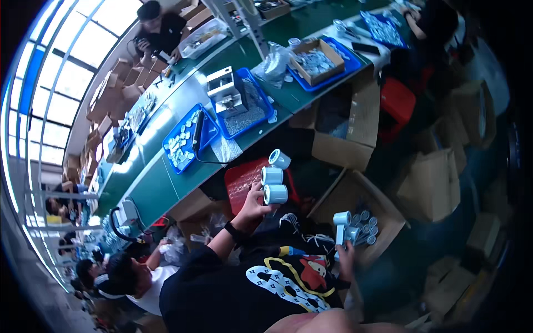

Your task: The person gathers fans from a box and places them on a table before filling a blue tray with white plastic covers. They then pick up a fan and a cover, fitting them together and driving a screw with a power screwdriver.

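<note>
My left hand (pixel 256 206), with a dark band at the wrist, is raised in front of a red stool. It grips a column of three pale cylindrical housings (pixel 272 176) with round open ends, one above another. Lower down on the right, my right hand (pixel 346 256) is closed on a pale piece with a flat stem and a round cylindrical head (pixel 342 218). That hand is at the near side of an open carton (pixel 383 202), where several more cylindrical housings (pixel 366 226) lie. Whether the right hand holds more than one piece is hard to tell.
A long green workbench (pixel 166 172) runs diagonally ahead. On it are a blue tray of small white parts (pixel 179 145), a metal device (pixel 226 91) in another blue tray, and a cardboard tray (pixel 333 75). A red stool (pixel 236 180) and cartons (pixel 430 183) stand nearby. Other people sit around.
</note>
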A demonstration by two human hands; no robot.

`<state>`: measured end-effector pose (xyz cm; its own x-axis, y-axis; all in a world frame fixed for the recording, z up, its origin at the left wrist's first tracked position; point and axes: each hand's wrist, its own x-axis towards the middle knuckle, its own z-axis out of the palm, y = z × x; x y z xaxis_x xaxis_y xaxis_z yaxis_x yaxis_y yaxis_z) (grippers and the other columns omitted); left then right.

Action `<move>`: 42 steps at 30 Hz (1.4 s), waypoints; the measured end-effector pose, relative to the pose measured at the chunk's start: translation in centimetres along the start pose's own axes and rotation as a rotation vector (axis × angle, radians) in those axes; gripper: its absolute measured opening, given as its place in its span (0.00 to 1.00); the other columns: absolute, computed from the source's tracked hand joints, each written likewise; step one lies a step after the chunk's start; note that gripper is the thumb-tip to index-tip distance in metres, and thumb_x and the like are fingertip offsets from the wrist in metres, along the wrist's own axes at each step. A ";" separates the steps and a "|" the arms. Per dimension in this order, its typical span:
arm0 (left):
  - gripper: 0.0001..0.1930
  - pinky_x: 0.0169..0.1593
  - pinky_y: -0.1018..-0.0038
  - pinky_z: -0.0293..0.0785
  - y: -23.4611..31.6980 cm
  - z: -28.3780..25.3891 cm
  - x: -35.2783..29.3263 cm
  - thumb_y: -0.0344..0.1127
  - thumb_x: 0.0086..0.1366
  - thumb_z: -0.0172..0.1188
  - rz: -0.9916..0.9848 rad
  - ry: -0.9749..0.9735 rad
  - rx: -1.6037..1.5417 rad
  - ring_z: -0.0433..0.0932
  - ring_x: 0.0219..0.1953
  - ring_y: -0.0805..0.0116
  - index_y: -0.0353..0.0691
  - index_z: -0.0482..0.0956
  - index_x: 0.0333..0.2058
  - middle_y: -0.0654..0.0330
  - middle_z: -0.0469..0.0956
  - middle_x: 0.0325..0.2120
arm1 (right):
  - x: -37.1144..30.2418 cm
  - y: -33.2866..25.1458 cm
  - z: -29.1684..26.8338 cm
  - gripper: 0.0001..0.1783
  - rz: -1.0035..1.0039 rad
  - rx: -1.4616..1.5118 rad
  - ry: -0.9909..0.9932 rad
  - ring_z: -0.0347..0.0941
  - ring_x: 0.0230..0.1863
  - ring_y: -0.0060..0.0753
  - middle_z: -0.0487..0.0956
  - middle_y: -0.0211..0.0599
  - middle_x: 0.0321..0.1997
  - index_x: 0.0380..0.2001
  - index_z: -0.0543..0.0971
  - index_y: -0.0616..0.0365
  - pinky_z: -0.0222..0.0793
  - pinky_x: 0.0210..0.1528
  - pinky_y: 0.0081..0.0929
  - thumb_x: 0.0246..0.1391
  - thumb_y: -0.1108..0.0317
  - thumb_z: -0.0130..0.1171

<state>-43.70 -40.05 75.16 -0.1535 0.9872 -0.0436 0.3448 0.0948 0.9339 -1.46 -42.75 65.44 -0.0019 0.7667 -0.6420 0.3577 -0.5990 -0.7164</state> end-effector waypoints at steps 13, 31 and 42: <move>0.22 0.61 0.60 0.61 -2.0 1.0 -15.7 0.48 0.43 0.75 -0.167 0.287 0.100 0.66 0.54 0.54 0.49 0.89 0.40 0.56 0.75 0.55 | 4.0 -7.8 5.0 0.17 -0.362 -0.366 -0.286 0.74 0.34 0.24 0.80 0.34 0.32 0.38 0.81 0.62 0.70 0.37 0.26 0.45 0.63 0.66; 0.22 0.62 0.59 0.59 0.7 -1.8 -35.1 0.47 0.43 0.76 -0.326 0.726 0.184 0.66 0.53 0.53 0.52 0.89 0.40 0.55 0.77 0.52 | 0.3 -1.8 11.1 0.13 -0.292 -0.263 -0.738 0.67 0.28 0.23 0.75 0.27 0.27 0.34 0.79 0.62 0.66 0.32 0.25 0.45 0.66 0.64; 0.23 0.61 0.59 0.60 -6.8 -17.2 -41.9 0.45 0.42 0.77 -0.331 1.083 0.205 0.65 0.55 0.52 0.46 0.88 0.39 0.54 0.75 0.52 | -9.3 -13.1 30.7 0.15 -0.577 -0.520 -0.762 0.68 0.28 0.22 0.76 0.32 0.26 0.34 0.78 0.64 0.68 0.33 0.26 0.44 0.66 0.64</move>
<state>-55.57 -84.26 76.75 -0.9456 0.2913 0.1450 0.2684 0.4462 0.8538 -34.80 -49.09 72.41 -0.8111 0.4490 -0.3749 0.4683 0.1144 -0.8761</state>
